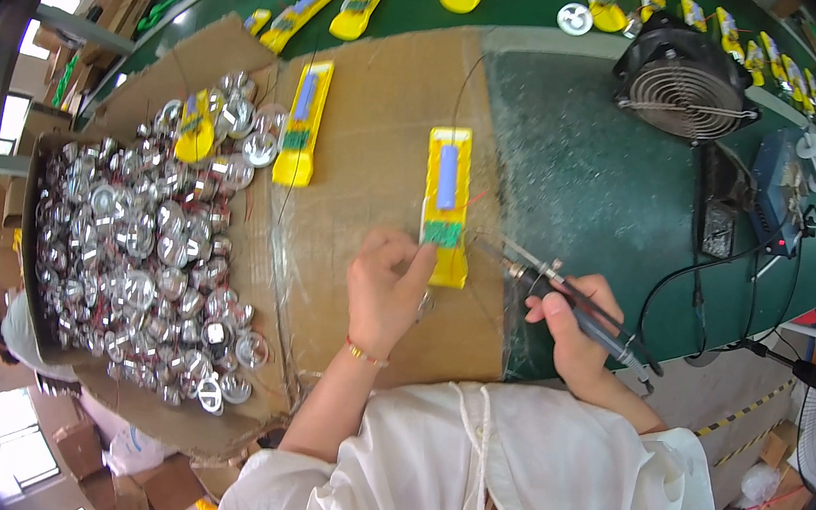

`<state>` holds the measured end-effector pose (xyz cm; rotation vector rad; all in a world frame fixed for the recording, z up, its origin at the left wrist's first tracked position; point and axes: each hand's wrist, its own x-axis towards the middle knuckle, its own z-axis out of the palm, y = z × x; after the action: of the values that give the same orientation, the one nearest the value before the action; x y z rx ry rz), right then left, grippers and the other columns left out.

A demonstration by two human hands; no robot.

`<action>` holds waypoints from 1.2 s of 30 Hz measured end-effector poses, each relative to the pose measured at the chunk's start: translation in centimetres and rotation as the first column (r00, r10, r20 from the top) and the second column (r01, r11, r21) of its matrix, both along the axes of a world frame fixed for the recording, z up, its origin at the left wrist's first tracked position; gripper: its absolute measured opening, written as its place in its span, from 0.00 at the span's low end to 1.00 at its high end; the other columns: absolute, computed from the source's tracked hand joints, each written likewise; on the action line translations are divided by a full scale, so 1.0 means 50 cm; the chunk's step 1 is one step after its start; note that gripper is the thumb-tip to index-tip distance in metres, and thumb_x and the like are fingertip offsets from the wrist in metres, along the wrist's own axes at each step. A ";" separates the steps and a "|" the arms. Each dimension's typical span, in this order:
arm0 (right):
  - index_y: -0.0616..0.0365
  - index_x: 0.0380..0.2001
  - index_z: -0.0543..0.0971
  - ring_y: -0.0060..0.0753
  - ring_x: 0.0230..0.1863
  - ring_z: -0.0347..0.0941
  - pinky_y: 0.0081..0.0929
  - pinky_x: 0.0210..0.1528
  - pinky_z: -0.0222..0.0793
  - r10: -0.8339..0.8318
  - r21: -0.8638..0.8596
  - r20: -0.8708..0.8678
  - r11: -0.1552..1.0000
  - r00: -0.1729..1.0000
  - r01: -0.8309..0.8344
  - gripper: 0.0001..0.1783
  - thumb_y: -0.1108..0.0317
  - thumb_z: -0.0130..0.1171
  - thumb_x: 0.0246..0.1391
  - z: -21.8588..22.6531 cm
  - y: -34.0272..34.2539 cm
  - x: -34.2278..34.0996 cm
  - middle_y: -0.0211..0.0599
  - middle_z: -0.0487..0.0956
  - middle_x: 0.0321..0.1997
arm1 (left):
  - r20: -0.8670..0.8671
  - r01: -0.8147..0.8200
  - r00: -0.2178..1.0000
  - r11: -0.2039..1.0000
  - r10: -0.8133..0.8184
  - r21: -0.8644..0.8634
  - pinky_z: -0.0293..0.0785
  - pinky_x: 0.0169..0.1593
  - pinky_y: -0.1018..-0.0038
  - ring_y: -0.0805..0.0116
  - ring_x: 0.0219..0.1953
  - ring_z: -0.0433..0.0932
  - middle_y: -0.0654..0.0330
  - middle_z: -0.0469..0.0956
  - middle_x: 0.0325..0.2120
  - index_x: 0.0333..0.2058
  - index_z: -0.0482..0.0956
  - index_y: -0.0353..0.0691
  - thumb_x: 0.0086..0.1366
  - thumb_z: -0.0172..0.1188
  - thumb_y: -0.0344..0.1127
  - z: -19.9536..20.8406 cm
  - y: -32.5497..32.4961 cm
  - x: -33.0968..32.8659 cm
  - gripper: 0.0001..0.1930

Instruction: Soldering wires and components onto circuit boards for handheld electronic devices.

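A yellow plastic housing [440,259] lies lengthwise on the cardboard in front of me, holding a blue cylindrical battery [448,177] and a green circuit board [443,233]. At the board's lower left edge, my left hand [386,288] is closed in a pinch; what its fingertips hold, if anything, is hidden. A small shiny round piece [424,305] shows just beside that hand. My right hand [576,330] grips a soldering iron [600,332] like a pen, its tip pointing left toward the board. A thin red wire [476,200] sticks out by the battery.
Left of me, a cardboard box [262,339] holds many clear lamp heads [144,235]. Another yellow housing [302,127] lies beside it. A black fan [684,85] and a blue soldering station [778,191] with cables stand right. Several yellow housings line the far green belt.
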<state>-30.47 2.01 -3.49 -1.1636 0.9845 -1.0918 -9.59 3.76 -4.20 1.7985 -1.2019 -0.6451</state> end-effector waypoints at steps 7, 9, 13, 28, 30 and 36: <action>0.65 0.30 0.68 0.26 0.26 0.74 0.24 0.32 0.71 -0.059 -0.016 -0.037 0.998 0.998 0.058 0.08 0.72 0.54 0.51 -0.021 -0.023 -0.033 0.42 0.76 0.26 | -0.093 -0.019 0.995 1.000 0.018 -0.018 0.67 0.28 0.79 0.71 0.24 0.73 0.55 0.75 0.26 0.25 0.79 0.33 0.51 0.62 0.26 0.024 0.013 0.013 0.03; 0.65 0.29 0.67 0.26 0.26 0.74 0.24 0.31 0.71 -0.101 -0.067 -0.086 0.993 0.991 0.095 0.08 0.72 0.54 0.52 -0.029 -0.033 -0.055 0.43 0.76 0.26 | -0.134 -0.080 0.988 0.995 0.072 -0.052 0.69 0.28 0.79 0.71 0.22 0.75 0.55 0.77 0.23 0.26 0.80 0.34 0.51 0.61 0.28 0.029 0.008 0.026 0.04; 0.64 0.29 0.67 0.25 0.26 0.73 0.24 0.31 0.71 -0.127 -0.066 -0.124 0.991 0.984 0.119 0.08 0.71 0.55 0.52 -0.044 -0.050 -0.066 0.44 0.76 0.26 | 0.101 0.163 0.976 0.956 -0.192 0.243 0.70 0.23 0.74 0.63 0.14 0.74 0.56 0.75 0.13 0.22 0.79 0.36 0.52 0.58 0.34 0.035 -0.045 0.032 0.07; 0.59 0.29 0.65 0.25 0.29 0.72 0.25 0.37 0.68 -0.002 -0.080 -0.202 0.997 0.979 -0.015 0.07 0.72 0.54 0.53 -0.035 -0.062 -0.072 0.38 0.77 0.23 | 0.774 0.000 0.595 0.963 -0.218 0.271 0.69 0.45 0.67 0.60 0.41 0.74 0.55 0.77 0.36 0.35 0.77 0.43 0.45 0.62 0.58 0.054 -0.688 0.019 0.26; 0.60 0.29 0.65 0.25 0.28 0.72 0.25 0.36 0.68 -0.026 -0.185 -0.210 0.983 0.977 -0.013 0.08 0.72 0.54 0.52 -0.043 -0.061 -0.069 0.38 0.77 0.23 | 0.705 -0.008 0.656 0.932 -0.268 0.362 0.71 0.42 0.67 0.60 0.38 0.76 0.54 0.78 0.34 0.30 0.78 0.43 0.46 0.60 0.56 0.063 -0.676 0.034 0.22; 0.61 0.29 0.68 0.23 0.27 0.74 0.20 0.30 0.69 -0.067 -0.057 -0.130 0.997 0.989 0.060 0.07 0.75 0.57 0.49 -0.070 -0.062 -0.066 0.38 0.78 0.26 | 0.641 0.139 0.757 0.990 -0.127 0.033 0.71 0.33 0.64 0.55 0.29 0.74 0.54 0.72 0.25 0.24 0.76 0.39 0.44 0.63 0.45 0.047 -0.384 0.046 0.16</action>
<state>-33.78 -1.09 -7.01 -1.2684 1.1072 -1.1077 -7.28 -15.46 -1.86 2.0012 -1.7950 -0.0619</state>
